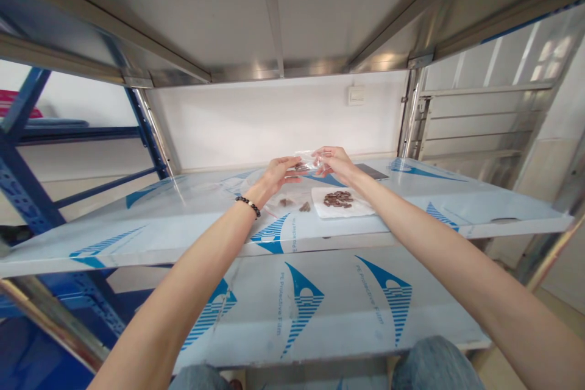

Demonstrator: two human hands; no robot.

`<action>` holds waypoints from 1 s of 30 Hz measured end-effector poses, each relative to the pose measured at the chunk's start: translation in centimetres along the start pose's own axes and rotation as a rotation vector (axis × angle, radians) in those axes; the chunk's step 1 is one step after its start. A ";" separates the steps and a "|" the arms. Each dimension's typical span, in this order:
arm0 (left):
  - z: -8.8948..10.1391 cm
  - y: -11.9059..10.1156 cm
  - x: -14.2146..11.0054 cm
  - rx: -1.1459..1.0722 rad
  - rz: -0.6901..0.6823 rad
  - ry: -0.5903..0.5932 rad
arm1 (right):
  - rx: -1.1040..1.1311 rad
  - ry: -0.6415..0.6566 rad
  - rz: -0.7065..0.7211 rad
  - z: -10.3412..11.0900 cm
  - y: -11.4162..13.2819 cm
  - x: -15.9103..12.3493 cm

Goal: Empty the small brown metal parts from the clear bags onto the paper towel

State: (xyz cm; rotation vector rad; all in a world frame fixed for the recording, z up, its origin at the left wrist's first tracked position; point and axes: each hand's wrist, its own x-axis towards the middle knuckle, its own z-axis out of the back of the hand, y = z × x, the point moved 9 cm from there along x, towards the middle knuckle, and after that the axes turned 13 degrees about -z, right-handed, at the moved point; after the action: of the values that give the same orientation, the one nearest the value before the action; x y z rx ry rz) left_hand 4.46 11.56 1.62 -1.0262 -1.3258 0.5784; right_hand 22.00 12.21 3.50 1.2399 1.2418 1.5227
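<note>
Between my two hands, above the film-covered shelf point(183, 222), is a small clear plastic bag point(307, 160) with dark brown pieces in it. My left hand point(281, 173) grips the bag's left side, fingers closed on it. Its wrist wears a dark bead bracelet point(249, 205). The fingers of my right hand point(336, 163) pinch the right side of the same bag. Below my right forearm, a pile of short brown sticks point(338, 198) lies on a white sheet point(326, 212). Two small bagged clumps of brown pieces point(304, 206) rest left of the sheet.
A flat dark grey object point(372, 172) lies behind the sheet. A metal shelf point(237, 18) hangs low overhead. Metal posts point(155, 128) stand at the sides, with a blue rack point(31, 177) on the left. A second film-covered shelf point(338, 298) is lower down, above my knees.
</note>
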 end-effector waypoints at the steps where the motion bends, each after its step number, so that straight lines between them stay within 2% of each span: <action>1: -0.4 0.2 0.0 -0.005 0.014 0.044 | 0.010 -0.008 0.006 0.1 0.0 0.0; 6: -1.1 0.8 0.0 -0.004 0.036 0.134 | 0.022 -0.008 -0.001 0.3 0.0 0.0; 14: -0.3 0.7 0.5 -0.091 -0.004 0.075 | 0.043 0.041 -0.014 0.2 0.4 -0.6; 18: 0.2 0.8 0.6 -0.093 -0.008 0.050 | 0.124 -0.073 -0.016 2.0 0.5 -0.3; 24: -0.8 0.6 0.0 -0.007 0.040 0.136 | 0.206 -0.301 -0.109 5.3 -1.2 0.2; 28: -1.8 0.5 -0.7 0.061 0.085 0.199 | 0.175 -0.340 -0.187 5.6 -2.0 -0.1; 30: -2.0 0.5 -0.9 0.089 0.095 0.215 | 0.136 -0.299 -0.226 5.2 -2.2 -0.3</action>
State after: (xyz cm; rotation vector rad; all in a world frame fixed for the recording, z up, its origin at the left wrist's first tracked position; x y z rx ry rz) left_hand 6.26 10.50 0.85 -1.0511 -1.0583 0.5758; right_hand 27.14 13.42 1.48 1.3106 1.2517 1.0628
